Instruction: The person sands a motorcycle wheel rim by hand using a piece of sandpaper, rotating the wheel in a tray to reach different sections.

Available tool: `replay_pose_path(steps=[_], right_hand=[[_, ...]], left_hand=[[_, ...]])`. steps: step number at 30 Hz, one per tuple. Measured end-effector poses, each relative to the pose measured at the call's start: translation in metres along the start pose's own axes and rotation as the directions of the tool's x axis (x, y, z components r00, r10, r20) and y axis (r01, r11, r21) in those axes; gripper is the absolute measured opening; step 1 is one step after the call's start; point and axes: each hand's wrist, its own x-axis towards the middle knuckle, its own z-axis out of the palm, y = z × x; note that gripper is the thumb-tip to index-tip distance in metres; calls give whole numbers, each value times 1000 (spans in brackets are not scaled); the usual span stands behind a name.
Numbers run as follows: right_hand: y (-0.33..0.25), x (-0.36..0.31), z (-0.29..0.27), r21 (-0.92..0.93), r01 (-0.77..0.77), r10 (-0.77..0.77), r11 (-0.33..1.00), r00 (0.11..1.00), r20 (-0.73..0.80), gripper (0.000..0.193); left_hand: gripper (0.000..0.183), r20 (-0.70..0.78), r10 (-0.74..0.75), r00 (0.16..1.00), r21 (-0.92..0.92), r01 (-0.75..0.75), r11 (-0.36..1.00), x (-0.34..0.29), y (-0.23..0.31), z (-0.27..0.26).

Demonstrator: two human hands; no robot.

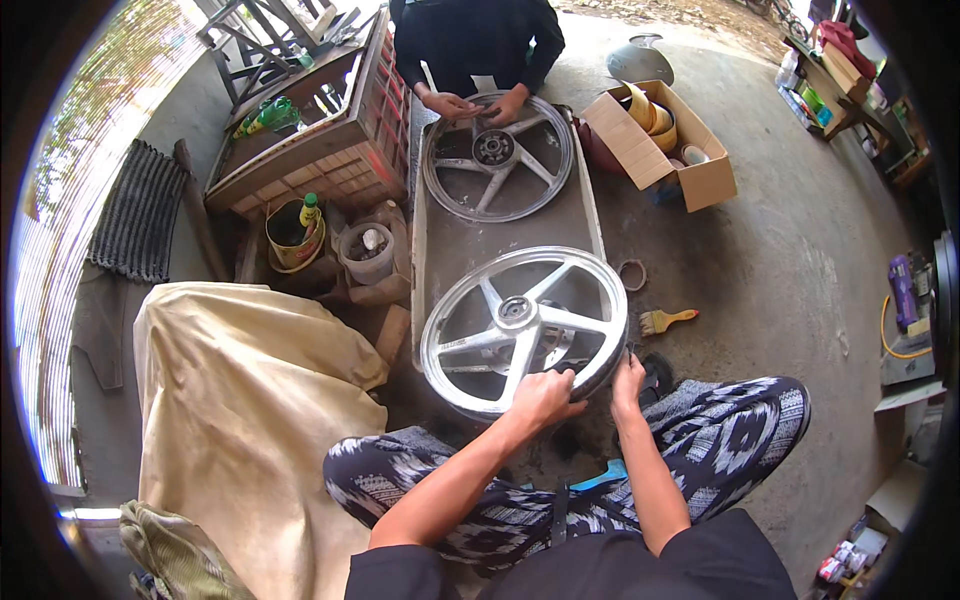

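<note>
A silver spoked alloy wheel lies in front of me over the near end of a low grey table. My left hand is closed at the wheel's near rim, and a small dark piece shows at its fingers, too hidden to name. At the rim's right near edge my right hand is closed, thumb up, gripping the wheel. Through the spokes a round metal part shows beneath. Farther off, a duller grey wheel lies on the table under a co-worker's two hands.
On the floor to the right are a paintbrush, a ring and an open cardboard box with tape rolls. Left stand a bucket, a can, a crate and a tan cloth cover. A blue-handled tool lies near my legs.
</note>
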Motion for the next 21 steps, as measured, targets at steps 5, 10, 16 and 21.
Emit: replay_pose_path(steps=[5,10,16,21], right_hand=[[0,-12,20,-165,8,-30,986,991,-131,35],[38,-14,16,-380,4,-42,925,995,-91,33],[38,-11,31,-375,200,-268,905,953,-139,35],[31,-4,25,-361,251,-315,898,940,-129,36]], left_hand=[[49,59,7,998,99,-13,995,-19,-28,11],[50,154,-5,988,130,-16,991,-31,-64,45],[50,106,8,994,136,-22,990,-29,-67,47],[47,59,13,998,174,-23,984,-13,-66,50]])
